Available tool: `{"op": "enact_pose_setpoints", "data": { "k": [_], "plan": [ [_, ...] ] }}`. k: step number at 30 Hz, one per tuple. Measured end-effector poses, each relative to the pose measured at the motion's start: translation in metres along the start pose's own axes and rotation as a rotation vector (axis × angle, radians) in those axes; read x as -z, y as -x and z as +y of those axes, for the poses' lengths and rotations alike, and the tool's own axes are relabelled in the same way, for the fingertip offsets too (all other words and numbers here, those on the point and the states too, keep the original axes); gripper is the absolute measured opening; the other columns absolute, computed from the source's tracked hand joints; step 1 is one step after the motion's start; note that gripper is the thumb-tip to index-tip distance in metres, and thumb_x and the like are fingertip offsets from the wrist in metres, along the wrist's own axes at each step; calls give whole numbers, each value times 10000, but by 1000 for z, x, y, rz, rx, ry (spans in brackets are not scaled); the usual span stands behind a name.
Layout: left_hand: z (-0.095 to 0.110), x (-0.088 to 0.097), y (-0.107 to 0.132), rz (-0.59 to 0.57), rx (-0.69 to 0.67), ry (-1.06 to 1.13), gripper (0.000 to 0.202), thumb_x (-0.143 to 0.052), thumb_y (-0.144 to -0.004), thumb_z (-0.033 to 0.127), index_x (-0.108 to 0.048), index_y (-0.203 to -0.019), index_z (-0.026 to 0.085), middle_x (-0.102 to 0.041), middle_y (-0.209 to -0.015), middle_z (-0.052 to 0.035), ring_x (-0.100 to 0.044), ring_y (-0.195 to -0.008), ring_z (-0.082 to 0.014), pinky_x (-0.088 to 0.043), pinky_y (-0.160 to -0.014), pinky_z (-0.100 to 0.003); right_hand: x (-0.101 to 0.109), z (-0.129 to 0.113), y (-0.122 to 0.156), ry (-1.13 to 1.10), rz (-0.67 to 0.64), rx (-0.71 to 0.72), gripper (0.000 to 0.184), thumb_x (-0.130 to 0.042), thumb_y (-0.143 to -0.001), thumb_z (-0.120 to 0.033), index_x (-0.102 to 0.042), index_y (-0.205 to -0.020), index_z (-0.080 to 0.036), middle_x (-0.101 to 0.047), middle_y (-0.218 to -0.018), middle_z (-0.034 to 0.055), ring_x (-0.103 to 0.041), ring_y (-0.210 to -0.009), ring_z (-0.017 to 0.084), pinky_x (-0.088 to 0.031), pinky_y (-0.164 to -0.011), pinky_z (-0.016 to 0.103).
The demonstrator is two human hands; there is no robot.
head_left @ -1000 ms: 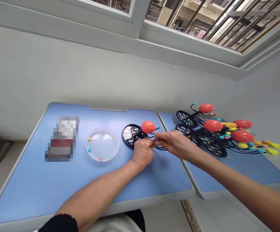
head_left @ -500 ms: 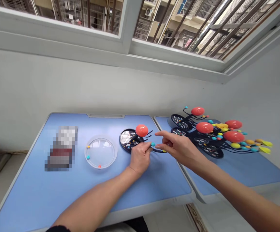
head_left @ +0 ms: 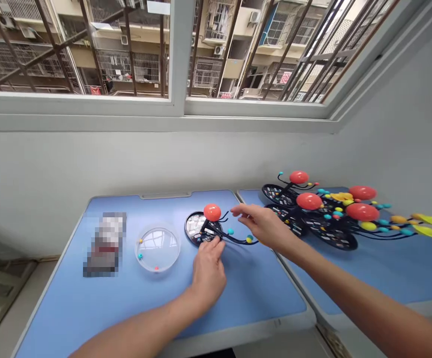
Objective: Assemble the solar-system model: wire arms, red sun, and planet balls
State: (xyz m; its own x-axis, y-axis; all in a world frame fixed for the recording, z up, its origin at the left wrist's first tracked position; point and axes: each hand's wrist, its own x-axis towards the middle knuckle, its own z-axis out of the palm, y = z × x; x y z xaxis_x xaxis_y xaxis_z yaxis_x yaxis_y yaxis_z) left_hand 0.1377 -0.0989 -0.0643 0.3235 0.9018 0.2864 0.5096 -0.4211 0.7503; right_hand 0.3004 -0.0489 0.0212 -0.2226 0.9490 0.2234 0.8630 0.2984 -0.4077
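A solar system model stands on the blue table, with a round black base [head_left: 192,229], an orange-red ball [head_left: 212,212] and thin curved black arms. Its arms carry a small turquoise bead [head_left: 230,231] and a yellow one [head_left: 249,239]. My left hand [head_left: 209,271] grips the near rim of the base with its fingertips. Just right of the ball hovers my right hand [head_left: 262,223], fingers stretched toward the bare arm tips and apart from them; nothing shows in it. A clear round dish [head_left: 158,248] left of the model holds a few small coloured beads.
Several similar models [head_left: 308,201] with red balls crowd the second table at right, close to my right forearm. A blurred-out object [head_left: 106,243] lies at far left. A seam divides the two tables; a wall and barred window rise behind.
My left hand has slid from the model's arms down to the base's near rim. My right hand has drawn its fingers closer together beside the arms. The camera view has tilted up.
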Motion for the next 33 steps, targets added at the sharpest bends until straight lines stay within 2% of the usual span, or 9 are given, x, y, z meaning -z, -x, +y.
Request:
{"op": "enact_pose_setpoints", "data": {
  "k": [3,9,15,19,26,33],
  "plan": [
    [-1,-2,-3,-58,-15,-61,545,-371,-670,-29,-551,-1166,107,-498,-1278,-119,-476,-1127,-241,-391,-988,-440,-4,-1,-11,-68,-54,-12,259,-447,-750,-118,-604,-940,-198,-686,-910,47,-625,-780,164,-464,-716,282],
    [6,-11,-12,-69,-11,-101,567,-384,-659,-25,-518,-1202,67,-452,-1317,-131,-442,-1136,-263,-361,-1009,-418,-3,-6,-14,-127,-114,-39,155,-491,-732,-158,-636,-778,-186,-688,-714,12,-623,-659,143,-458,-633,239],
    [7,-16,-18,-31,-2,-61,537,-382,-676,-20,-531,-1186,61,-481,-1291,-133,-448,-1130,-249,-374,-995,-384,-3,-5,-13,-162,-126,-80,118,-504,-709,-191,-621,-696,-185,-666,-670,9,-607,-657,152,-440,-618,246],
    [5,-17,-19,40,1,-4,494,-374,-709,-6,-543,-1168,66,-543,-1225,-125,-484,-1084,-229,-396,-968,-365,-7,0,-14,-204,-140,-97,113,-514,-704,-227,-617,-678,-193,-679,-718,12,-610,-731,161,-432,-683,256],
    [3,-14,-24,194,83,118,419,-395,-760,41,-576,-1130,117,-649,-1028,-94,-562,-935,-200,-452,-869,-330,-10,3,-13,-223,-158,-123,145,-508,-705,-299,-610,-668,-202,-673,-728,13,-581,-730,178,-416,-691,292],
    [0,-16,-28,196,176,197,414,-408,-758,46,-597,-1109,156,-683,-894,-62,-602,-841,-181,-468,-809,-311,-4,-1,-12,-249,-179,-92,124,-497,-686,-296,-583,-675,-207,-657,-723,8,-573,-722,170,-421,-686,285]
  ]
}}
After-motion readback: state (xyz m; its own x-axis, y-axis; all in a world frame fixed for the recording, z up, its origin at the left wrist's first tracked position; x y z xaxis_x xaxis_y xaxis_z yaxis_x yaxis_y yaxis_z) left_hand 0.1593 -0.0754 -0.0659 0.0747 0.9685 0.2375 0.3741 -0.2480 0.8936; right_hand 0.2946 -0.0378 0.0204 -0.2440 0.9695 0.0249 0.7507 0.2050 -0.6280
